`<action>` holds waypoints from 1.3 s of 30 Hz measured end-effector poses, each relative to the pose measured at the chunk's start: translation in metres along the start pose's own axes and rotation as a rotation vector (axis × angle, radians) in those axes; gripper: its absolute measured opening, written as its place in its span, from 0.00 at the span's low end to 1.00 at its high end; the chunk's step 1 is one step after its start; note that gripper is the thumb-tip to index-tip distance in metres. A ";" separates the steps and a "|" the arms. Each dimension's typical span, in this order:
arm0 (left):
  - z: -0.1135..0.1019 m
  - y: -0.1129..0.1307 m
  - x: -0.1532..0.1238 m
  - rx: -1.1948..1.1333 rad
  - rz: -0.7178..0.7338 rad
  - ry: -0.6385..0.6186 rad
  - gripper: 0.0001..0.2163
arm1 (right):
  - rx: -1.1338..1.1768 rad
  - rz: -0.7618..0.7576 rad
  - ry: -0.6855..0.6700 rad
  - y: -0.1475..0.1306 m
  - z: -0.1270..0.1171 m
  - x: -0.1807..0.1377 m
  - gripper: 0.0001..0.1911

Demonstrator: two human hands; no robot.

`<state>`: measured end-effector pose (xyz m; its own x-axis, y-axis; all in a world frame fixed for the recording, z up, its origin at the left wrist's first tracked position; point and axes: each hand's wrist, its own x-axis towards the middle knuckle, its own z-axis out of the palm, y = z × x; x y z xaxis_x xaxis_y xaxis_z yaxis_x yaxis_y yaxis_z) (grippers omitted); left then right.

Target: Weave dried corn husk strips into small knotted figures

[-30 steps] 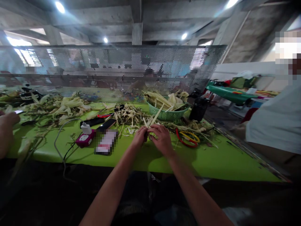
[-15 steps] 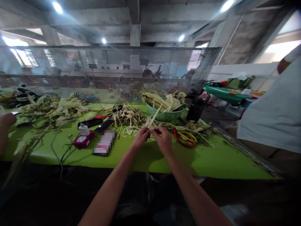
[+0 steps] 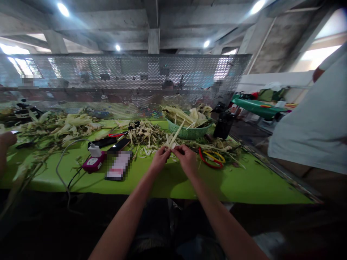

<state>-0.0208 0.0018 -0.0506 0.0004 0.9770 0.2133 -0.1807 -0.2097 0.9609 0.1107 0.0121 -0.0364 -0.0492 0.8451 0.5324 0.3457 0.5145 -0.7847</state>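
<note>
My left hand (image 3: 160, 157) and my right hand (image 3: 186, 157) meet over the green table (image 3: 244, 184), fingers pinched together on pale corn husk strips (image 3: 172, 140) that stick up between them. Both hands are closed on the strips. Just beyond them lies a heap of cut husk pieces (image 3: 146, 135). A green plastic basket (image 3: 187, 133) full of husks stands behind the right hand.
Red and yellow scissors (image 3: 213, 159) lie right of my hands. A pink power block with a white charger (image 3: 94, 160) and phones (image 3: 118, 145) sit to the left. Husk piles (image 3: 67, 124) spread far left. A person in a white shirt (image 3: 311, 130) stands right; another person's hand (image 3: 7, 139) is at left.
My hands have drifted slightly left and up in view, and the pinch on the strips has tightened, fingertips now closer together. The person at right has shifted.
</note>
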 end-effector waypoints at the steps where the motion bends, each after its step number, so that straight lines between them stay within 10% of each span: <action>1: 0.000 0.000 0.000 -0.013 -0.004 0.014 0.15 | 0.011 -0.005 -0.012 0.000 0.001 0.000 0.14; 25: -0.003 -0.008 0.006 0.261 0.117 0.089 0.04 | -0.001 -0.163 -0.014 0.000 0.001 -0.002 0.08; 39: 0.000 -0.006 0.001 0.233 0.122 -0.105 0.12 | 0.271 0.126 -0.067 0.012 0.001 0.006 0.14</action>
<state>-0.0201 0.0041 -0.0565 0.0966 0.9371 0.3354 0.0457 -0.3408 0.9390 0.1136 0.0232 -0.0426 -0.0865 0.9077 0.4105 0.0907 0.4175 -0.9041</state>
